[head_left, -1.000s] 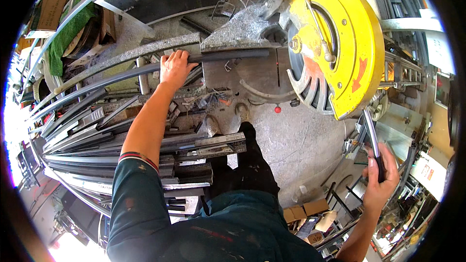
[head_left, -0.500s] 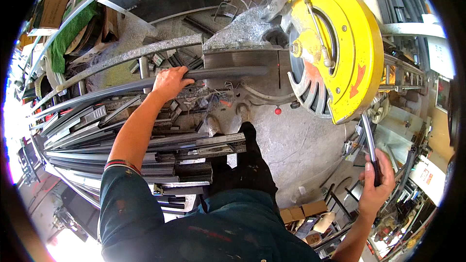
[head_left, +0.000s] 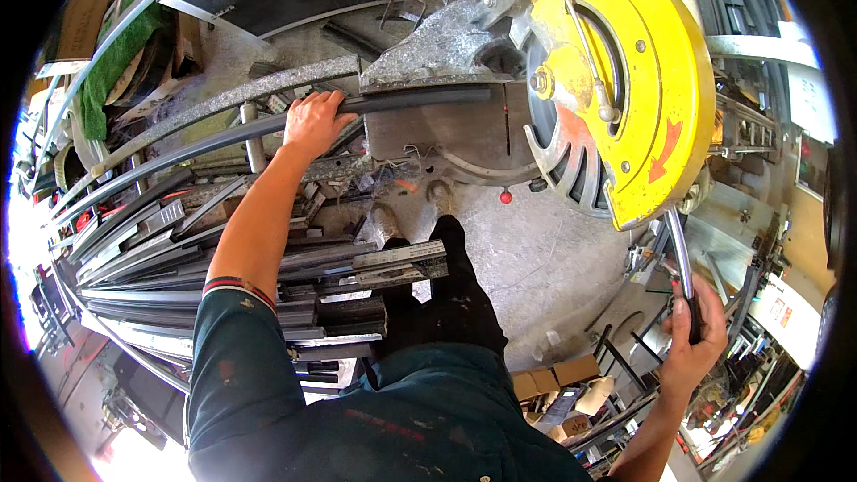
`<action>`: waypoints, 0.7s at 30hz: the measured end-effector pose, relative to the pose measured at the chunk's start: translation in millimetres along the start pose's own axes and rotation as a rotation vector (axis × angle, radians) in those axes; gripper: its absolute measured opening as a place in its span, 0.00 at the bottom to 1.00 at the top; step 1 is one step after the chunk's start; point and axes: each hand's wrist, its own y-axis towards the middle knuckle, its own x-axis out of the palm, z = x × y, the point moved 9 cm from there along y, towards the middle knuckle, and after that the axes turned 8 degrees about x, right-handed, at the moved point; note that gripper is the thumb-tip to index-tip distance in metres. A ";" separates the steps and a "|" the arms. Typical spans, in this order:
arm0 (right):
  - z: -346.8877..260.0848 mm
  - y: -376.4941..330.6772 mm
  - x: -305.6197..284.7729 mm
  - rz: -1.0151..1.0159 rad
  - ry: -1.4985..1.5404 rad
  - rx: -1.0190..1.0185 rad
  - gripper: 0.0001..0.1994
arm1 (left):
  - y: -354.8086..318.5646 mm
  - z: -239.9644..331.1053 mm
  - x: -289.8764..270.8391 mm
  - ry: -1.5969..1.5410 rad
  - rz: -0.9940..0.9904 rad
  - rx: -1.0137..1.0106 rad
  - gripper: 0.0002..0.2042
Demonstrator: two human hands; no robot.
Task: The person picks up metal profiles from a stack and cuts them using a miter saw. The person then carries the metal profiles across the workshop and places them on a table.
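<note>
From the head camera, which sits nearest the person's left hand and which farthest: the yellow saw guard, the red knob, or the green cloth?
Measured from the left hand, which grips a long grey bar:
1. Red knob, to its right, on the saw bed.
2. Green cloth, to its left, among stacked metal; nearly tied with the knob.
3. Yellow saw guard, far right.

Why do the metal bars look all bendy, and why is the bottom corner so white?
In the head view, the fisheye lens curves straight edges near the rim, so the long dark bar under the left hand bows. Bright daylight washes the lower left corner to white glare. The yellow saw guard is evenly lit and sharp, as is the right hand on the saw handle. A black ring frames the picture.
</note>
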 end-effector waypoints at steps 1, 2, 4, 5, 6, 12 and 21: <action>0.4 0.7 0.6 -0.008 0.008 0.009 0.17 | 1.6 1.2 0.8 0.003 0.016 0.009 0.24; -0.2 0.7 -0.3 0.001 0.013 0.010 0.17 | 3.1 3.0 0.5 0.001 0.039 0.026 0.24; 0.4 0.2 0.4 0.015 0.023 0.014 0.17 | 3.9 5.9 1.9 -0.001 0.081 0.060 0.24; 1.9 -0.1 0.5 0.018 0.025 0.013 0.17 | 6.0 6.8 4.3 0.000 0.078 0.052 0.25; 3.7 -0.2 0.2 0.022 0.026 0.011 0.17 | 9.5 9.6 6.8 0.000 0.077 0.042 0.26; -1.9 -0.9 2.2 0.018 -0.007 0.004 0.17 | 22.5 31.3 7.1 -0.103 0.263 -0.014 0.37; 0.7 -0.9 5.4 -0.069 -0.057 0.109 0.21 | 31.1 29.6 12.4 0.018 0.019 -0.111 0.38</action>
